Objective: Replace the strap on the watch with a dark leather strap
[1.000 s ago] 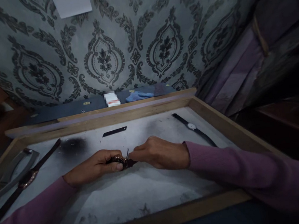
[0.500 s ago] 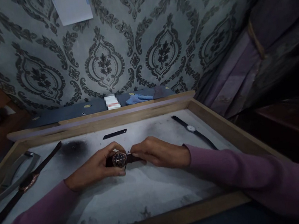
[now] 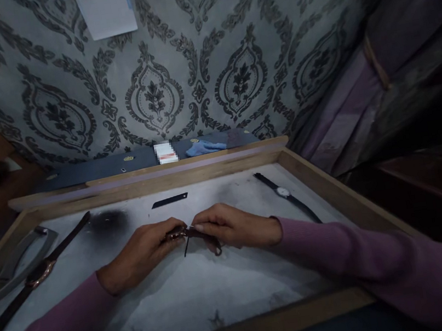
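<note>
A watch with a dark strap (image 3: 176, 233) is between my two hands, above the white floor of a wooden-framed tray (image 3: 211, 322). My left hand (image 3: 144, 249) is closed round the watch case, whose face is turned mostly out of sight. Against the strap beside the case, my right hand (image 3: 232, 224) is pinched; a thin dark piece hangs below the join. What its fingertips hold is too small to tell apart from the strap. Beyond my hands lies a dark blade (image 3: 170, 201).
At the tray's right lies a watch with a white face (image 3: 282, 192). On the left are a brown-strapped watch (image 3: 41, 272) and a grey curved strap (image 3: 45, 241). Behind the tray sit a blue cloth (image 3: 205, 147) and a small white pack (image 3: 166, 151).
My left hand has tilted the watch, so its face no longer points up at me. The strap end near my right hand now curls downward.
</note>
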Demonstrator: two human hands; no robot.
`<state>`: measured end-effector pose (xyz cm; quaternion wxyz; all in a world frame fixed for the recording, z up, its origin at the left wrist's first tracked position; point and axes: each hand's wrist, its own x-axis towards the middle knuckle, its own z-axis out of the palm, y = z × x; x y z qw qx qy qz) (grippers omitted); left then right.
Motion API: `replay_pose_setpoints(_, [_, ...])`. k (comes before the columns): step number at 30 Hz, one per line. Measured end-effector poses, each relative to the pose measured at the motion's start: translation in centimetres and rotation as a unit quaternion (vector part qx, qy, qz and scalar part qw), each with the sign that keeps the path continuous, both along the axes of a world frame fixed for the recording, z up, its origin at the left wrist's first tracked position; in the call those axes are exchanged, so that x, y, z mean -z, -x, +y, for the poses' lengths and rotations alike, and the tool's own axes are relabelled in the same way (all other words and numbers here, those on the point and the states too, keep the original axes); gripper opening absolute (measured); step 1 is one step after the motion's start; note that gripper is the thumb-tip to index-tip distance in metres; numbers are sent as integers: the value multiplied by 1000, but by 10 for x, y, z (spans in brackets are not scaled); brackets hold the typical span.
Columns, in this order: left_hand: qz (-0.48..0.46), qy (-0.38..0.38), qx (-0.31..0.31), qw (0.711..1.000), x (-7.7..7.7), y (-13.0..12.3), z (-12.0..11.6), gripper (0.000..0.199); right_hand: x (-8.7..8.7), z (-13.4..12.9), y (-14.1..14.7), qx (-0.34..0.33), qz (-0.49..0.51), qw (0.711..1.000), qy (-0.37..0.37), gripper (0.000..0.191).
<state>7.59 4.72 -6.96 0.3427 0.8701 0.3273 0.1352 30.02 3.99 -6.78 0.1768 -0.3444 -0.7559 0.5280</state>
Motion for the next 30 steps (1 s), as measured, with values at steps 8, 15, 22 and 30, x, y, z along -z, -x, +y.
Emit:
replay_pose_setpoints(8, [-40,92,-70,992,-7,-2,-2,16,5,4,0,73,-16,994,-79,25])
replay_pose_setpoints(15, [-25,69,-56,996,-4,-2,0,27,-4,2,-4,215,16,925,-313,23])
replay_pose_setpoints(22, [-8,38,-45,998,5,-3,-1,25,-10,-23,11,-63,-12,931,-360,21])
replay_pose_setpoints(30, [-9,92,-32,995,-4,-1,1,23,-1,-9,-1,-12,-112,911,-397,21])
